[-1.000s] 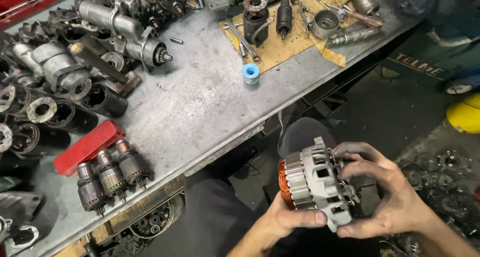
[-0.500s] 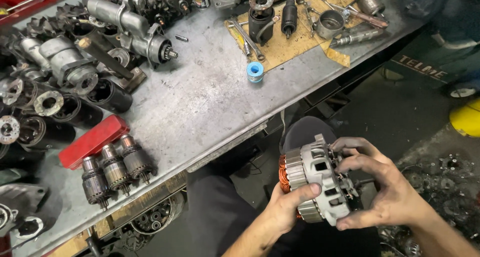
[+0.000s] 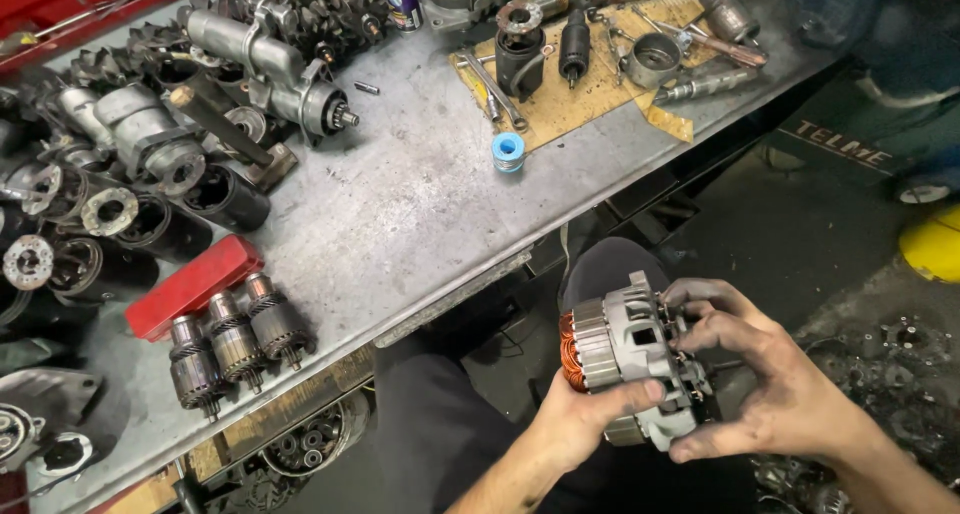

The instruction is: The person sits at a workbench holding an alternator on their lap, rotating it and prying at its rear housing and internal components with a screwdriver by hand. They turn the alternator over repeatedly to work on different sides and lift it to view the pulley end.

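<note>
I hold a grey alternator (image 3: 625,346) with copper windings over my lap, below the bench edge. My left hand (image 3: 578,420) grips it from underneath, thumb lying across its housing. My right hand (image 3: 765,379) clasps its rear end, fingers curled over the top and bottom of the casing. My knee (image 3: 610,264) in dark trousers shows just behind it.
A grey metal workbench (image 3: 420,214) spreads ahead. On it stand three armatures (image 3: 235,339), a red box (image 3: 195,286), a blue tape roll (image 3: 508,150), starter motors (image 3: 270,69) and parts on cardboard (image 3: 600,69). A yellow object (image 3: 932,244) sits on the floor at right.
The view has shifted a little, so the bench sits lower in the frame. My left thumb has moved up over the alternator housing; both hands still hold it.
</note>
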